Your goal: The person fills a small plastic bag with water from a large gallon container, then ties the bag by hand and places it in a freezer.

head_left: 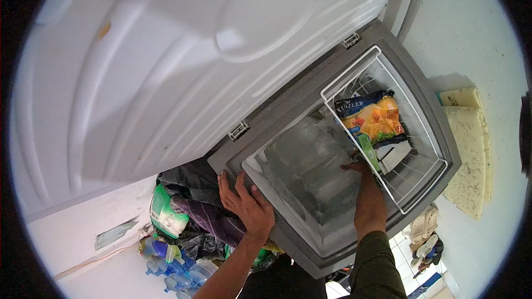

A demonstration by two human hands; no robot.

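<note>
A chest freezer [299,245] stands open, its white ridged lid [166,72] raised. My left hand [247,205] rests on the grey rim at the left, fingers spread, holding nothing. Inside the freezer, my right hand [360,167] is beside the white wire basket [407,185]; its fingertips are partly hidden near the basket wire. The basket holds an orange and dark food bag [377,119], a green packet [368,151] and a white box [394,156]. Frosty, ice-covered packs [321,160] lie at the freezer bottom.
Dark bags and a green-white package [168,214] lie left of the freezer, near blue-tinted plastic bottles [180,271]. Pale yellow foam [465,152] leans by the wall at right. Shoes [424,232] are on the tiled floor, lower right.
</note>
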